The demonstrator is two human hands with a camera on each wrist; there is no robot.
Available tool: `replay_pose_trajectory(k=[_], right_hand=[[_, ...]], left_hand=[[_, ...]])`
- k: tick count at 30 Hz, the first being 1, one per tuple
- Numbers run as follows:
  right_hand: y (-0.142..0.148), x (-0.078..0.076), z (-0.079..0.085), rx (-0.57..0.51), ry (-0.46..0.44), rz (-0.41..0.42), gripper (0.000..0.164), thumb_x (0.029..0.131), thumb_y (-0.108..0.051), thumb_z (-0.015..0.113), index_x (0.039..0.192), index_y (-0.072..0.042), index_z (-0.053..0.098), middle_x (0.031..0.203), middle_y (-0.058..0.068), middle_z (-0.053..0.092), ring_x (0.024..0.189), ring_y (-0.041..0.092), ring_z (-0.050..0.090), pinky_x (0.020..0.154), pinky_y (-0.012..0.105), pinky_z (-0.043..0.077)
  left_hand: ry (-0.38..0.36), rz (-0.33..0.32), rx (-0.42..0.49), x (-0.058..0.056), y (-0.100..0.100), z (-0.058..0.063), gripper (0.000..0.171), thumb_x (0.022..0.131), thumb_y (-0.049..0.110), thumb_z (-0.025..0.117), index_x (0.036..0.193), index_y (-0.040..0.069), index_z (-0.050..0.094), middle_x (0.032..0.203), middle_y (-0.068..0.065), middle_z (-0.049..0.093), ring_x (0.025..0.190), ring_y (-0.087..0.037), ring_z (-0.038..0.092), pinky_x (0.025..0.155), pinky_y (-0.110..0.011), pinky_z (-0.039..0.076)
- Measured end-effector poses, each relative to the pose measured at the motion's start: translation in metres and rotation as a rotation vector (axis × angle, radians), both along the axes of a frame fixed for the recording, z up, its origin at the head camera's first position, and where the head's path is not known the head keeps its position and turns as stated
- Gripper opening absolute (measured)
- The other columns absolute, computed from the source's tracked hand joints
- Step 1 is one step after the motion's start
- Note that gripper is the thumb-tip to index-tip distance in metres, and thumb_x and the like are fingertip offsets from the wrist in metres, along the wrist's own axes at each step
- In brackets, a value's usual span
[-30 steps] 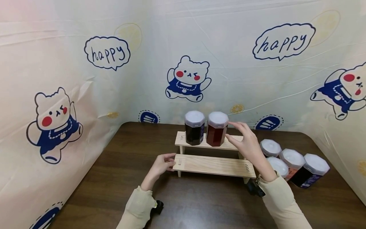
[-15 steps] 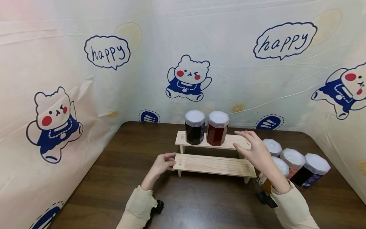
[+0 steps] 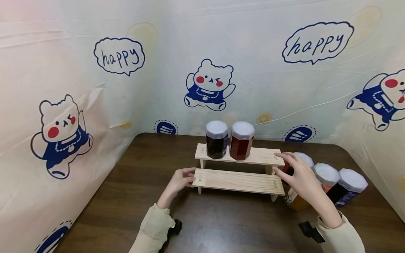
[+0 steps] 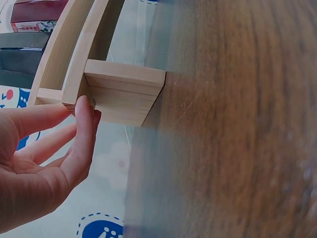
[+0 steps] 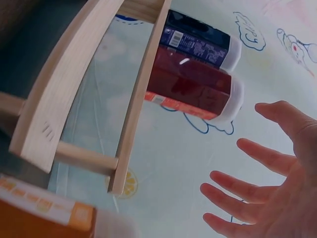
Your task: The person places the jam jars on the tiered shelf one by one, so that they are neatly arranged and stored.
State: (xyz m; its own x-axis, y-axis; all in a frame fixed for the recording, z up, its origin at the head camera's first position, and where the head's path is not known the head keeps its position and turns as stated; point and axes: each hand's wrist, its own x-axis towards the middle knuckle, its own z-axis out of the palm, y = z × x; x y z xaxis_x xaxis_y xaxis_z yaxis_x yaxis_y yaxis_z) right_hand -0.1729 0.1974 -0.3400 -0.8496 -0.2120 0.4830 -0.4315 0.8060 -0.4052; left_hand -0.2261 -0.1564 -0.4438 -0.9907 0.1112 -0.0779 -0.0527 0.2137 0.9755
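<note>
A two-step wooden rack (image 3: 240, 181) stands on the table. My left hand (image 3: 179, 182) holds the left end of its lower plank; in the left wrist view the thumb and fingertips pinch the plank's corner. On the upper plank, toward the left, a dark jar (image 3: 216, 148) and a red jar (image 3: 240, 148) stand upright side by side, both with whitish lids. My right hand (image 3: 299, 175) is off the rack's right end, fingers spread and holding nothing. It overlaps several jars in the head view, among them an amber jar (image 3: 295, 201), whose lid it hides.
Beyond the right hand stand a jar with an orange-pink label (image 3: 326, 174) and a dark, purple-labelled jar (image 3: 343, 193). Another lidded jar (image 3: 306, 160) is behind them, partly covered. A printed cloth (image 3: 158, 95) hangs along the table's back and sides.
My right hand has drawn back from beside the red jar, moving right and toward me over the grouped jars. The left hand keeps its hold, and both jars on the rack stay put.
</note>
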Motion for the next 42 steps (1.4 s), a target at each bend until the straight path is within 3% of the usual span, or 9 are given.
replay_pose_trajectory(k=[7, 17, 23, 30, 42], right_hand=[[0.016, 0.005, -0.009, 0.007, 0.040, -0.005, 0.042, 0.076, -0.016, 0.069, 0.112, 0.000, 0.056, 0.107, 0.020, 0.051, 0.097, 0.037, 0.047, 0.073, 0.056, 0.044], [0.032, 0.015, -0.017, 0.011, -0.059, -0.043, 0.045, 0.080, -0.024, 0.065, 0.117, -0.002, 0.053, 0.115, 0.024, 0.045, 0.101, 0.044, 0.042, 0.075, 0.061, 0.037], [0.041, 0.018, -0.022, 0.010, -0.025, -0.042, 0.044, 0.078, -0.022, 0.067, 0.115, -0.001, 0.055, 0.111, 0.024, 0.047, 0.098, 0.043, 0.044, 0.073, 0.059, 0.038], [0.053, 0.022, -0.030, -0.002, -0.046, -0.075, 0.044, 0.077, -0.022, 0.068, 0.113, 0.000, 0.055, 0.108, 0.023, 0.048, 0.097, 0.042, 0.044, 0.073, 0.057, 0.038], [0.063, 0.031, -0.047, -0.019, -0.085, -0.148, 0.051, 0.077, -0.025, 0.068, 0.117, 0.001, 0.050, 0.114, 0.033, 0.038, 0.100, 0.051, 0.033, 0.077, 0.061, 0.028]], left_hand=[[0.010, -0.020, 0.017, 0.000, 0.000, -0.001, 0.039, 0.080, -0.009, 0.054, 0.118, -0.014, 0.048, 0.082, -0.017, 0.055, 0.061, -0.014, 0.053, 0.057, -0.034, 0.056], [0.014, -0.017, 0.009, -0.001, -0.001, -0.003, 0.038, 0.079, -0.010, 0.054, 0.117, -0.013, 0.049, 0.080, -0.016, 0.056, 0.060, -0.013, 0.053, 0.055, -0.031, 0.055], [0.018, -0.022, 0.010, -0.001, -0.001, -0.003, 0.039, 0.080, -0.009, 0.054, 0.118, -0.014, 0.048, 0.081, -0.017, 0.056, 0.061, -0.013, 0.053, 0.056, -0.033, 0.055], [0.028, -0.019, 0.014, -0.001, -0.001, -0.003, 0.038, 0.079, -0.010, 0.054, 0.117, -0.014, 0.048, 0.080, -0.017, 0.056, 0.061, -0.013, 0.052, 0.056, -0.034, 0.055], [0.031, -0.016, -0.001, 0.000, -0.001, -0.004, 0.039, 0.079, -0.011, 0.054, 0.118, -0.014, 0.048, 0.082, -0.016, 0.057, 0.064, -0.013, 0.055, 0.055, -0.033, 0.055]])
